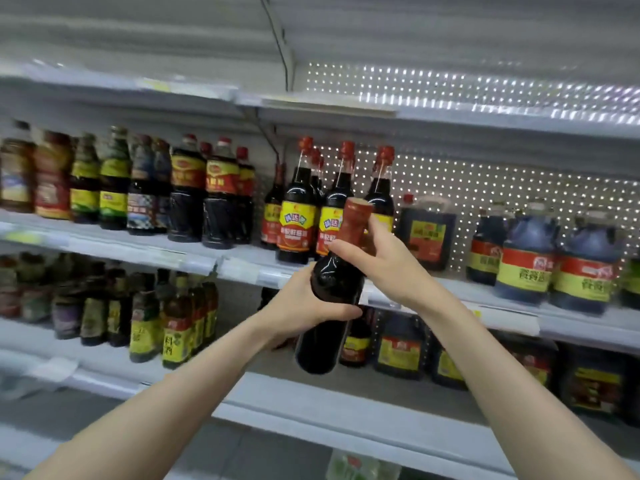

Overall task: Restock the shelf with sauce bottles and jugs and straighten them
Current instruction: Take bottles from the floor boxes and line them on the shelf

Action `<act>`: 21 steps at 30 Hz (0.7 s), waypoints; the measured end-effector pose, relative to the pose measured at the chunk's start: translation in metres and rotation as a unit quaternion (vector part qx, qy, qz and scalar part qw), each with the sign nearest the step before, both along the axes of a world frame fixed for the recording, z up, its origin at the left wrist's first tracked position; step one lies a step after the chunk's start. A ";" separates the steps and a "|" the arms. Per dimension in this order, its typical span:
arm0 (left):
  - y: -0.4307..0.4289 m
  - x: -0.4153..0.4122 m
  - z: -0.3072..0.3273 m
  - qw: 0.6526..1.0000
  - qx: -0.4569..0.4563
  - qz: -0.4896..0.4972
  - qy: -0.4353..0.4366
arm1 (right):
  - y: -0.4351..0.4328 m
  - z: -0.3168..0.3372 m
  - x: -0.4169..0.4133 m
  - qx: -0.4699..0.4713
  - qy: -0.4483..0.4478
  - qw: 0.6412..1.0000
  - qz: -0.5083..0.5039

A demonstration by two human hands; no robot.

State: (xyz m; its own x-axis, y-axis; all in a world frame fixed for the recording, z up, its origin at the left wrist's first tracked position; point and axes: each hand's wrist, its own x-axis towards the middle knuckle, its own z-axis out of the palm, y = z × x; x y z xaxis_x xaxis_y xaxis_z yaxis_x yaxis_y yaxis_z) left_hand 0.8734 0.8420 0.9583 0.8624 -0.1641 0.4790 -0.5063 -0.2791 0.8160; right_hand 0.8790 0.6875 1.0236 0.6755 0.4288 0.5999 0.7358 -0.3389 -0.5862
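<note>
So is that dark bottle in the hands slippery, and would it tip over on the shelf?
Probably a bit slippery: the bottle has a smooth, shiny surface, and both the left hand and right hand grip it. It looks full of dark sauce, so likely heavy for its size. Tall and narrow with a thin neck, it could tip if bumped.

pegboard back panel: white, perforated, light glinting off the holes, 1 to 3 o'clock | price-tag strips: clear holders along a shelf edge, 9 o'clock | green-and-white package: blurred, 6 o'clock, bottom edge
</note>
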 end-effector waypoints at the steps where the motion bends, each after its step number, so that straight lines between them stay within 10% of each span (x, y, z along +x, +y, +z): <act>1: 0.010 0.001 0.004 1.000 0.000 0.009 -0.006 | 0.008 0.004 0.001 -0.008 0.005 1.000 0.010; 21: 0.241 0.084 0.089 0.993 0.094 -0.065 0.024 | 0.214 0.075 0.087 -0.005 -0.120 0.991 -0.051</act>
